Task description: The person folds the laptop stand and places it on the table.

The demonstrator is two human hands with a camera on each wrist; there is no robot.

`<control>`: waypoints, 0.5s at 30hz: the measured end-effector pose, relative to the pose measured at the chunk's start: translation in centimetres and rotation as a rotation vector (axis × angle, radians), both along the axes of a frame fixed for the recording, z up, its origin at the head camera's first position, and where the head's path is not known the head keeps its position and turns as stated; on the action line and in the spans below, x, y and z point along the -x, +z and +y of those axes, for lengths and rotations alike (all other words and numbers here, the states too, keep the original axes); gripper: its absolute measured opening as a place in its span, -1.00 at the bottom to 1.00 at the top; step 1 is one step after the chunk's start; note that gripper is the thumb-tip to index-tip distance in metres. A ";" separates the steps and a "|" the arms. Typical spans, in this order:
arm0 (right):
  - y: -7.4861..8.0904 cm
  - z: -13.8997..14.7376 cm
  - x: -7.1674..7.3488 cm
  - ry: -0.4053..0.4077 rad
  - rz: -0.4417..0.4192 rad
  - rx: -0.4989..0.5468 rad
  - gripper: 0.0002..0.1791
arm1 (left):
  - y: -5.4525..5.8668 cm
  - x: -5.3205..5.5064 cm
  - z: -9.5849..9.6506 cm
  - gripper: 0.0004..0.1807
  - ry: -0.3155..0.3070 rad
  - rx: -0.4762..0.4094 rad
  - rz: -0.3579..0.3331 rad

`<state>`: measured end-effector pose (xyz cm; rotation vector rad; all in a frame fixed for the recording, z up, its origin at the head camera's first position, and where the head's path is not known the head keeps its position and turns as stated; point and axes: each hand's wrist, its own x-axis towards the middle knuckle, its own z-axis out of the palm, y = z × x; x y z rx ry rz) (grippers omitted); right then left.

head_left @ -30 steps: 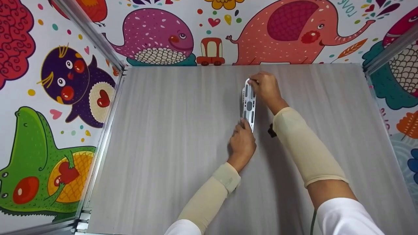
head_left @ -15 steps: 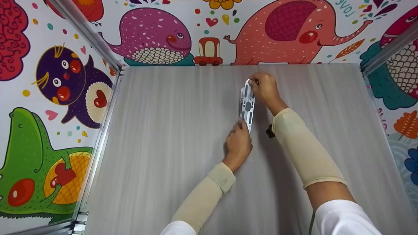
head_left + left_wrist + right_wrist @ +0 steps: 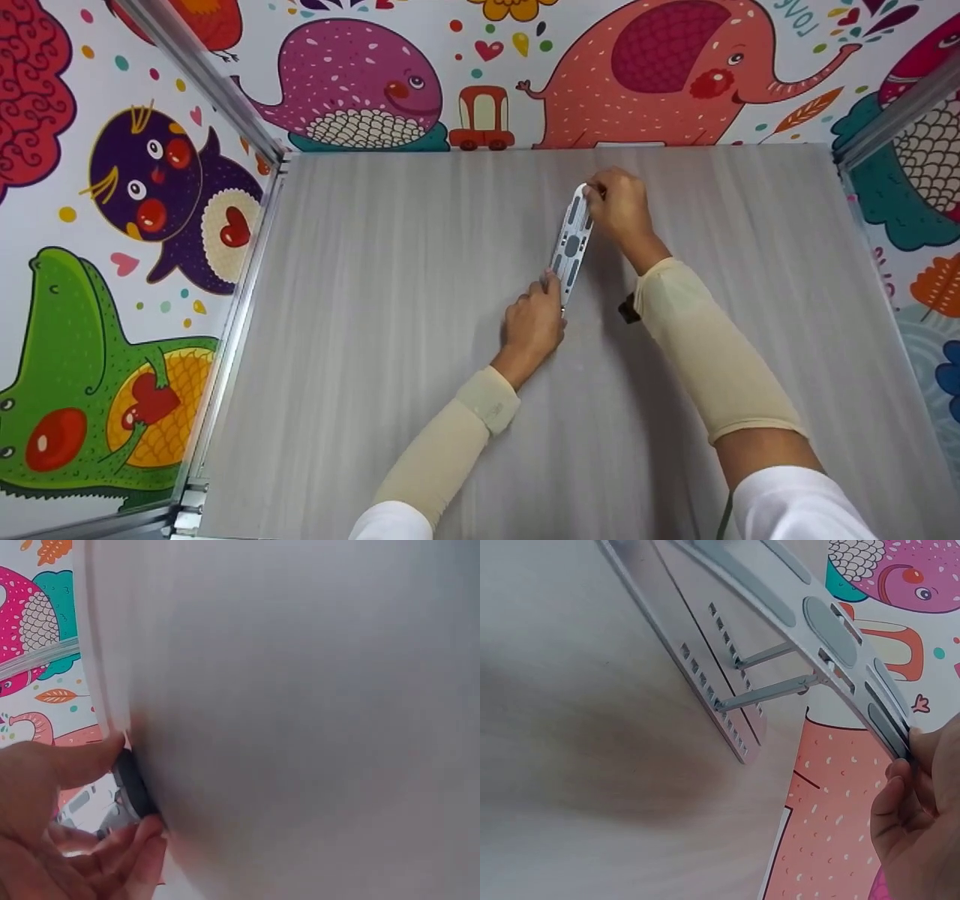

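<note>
A silver folding laptop stand with grey pads is held between both hands over the table. My left hand grips its near end, thumb along the top; in the left wrist view, thumb and fingers pinch the stand's dark end. At the far end, my right hand pinches the tip of the upper plate. The right wrist view shows that upper plate raised at an angle from a notched base. Two thin struts prop it, their ends at the base's notches.
The wood-grain table spreads under both arms, with metal frame rails along its left side. Cartoon-printed panels stand at the back and sides. A small black device shows by the right wrist, and a green cable hangs near the right sleeve.
The stand has turned slightly clockwise in the head view, its far end shifting right and its near end left. My left hand has moved left with it; both hands keep their hold.
</note>
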<state>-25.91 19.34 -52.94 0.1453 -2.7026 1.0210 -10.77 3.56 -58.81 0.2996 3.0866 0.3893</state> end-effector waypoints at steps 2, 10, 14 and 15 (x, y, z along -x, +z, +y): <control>0.0 0.2 -0.2 -0.012 -0.003 0.001 -0.83 | 0.1 0.3 -0.5 -0.06 -0.021 0.008 -0.006; -0.2 1.0 -1.3 -0.052 0.042 0.003 -0.83 | 0.4 1.5 -2.9 -0.13 -0.094 0.032 -0.012; -0.3 1.4 -2.2 -0.081 0.066 0.017 -0.84 | 0.7 2.2 -4.0 -0.18 -0.113 0.037 -0.008; -0.3 1.5 -2.4 -0.088 0.074 0.019 -0.84 | 0.7 2.4 -4.3 -0.18 -0.116 0.033 -0.015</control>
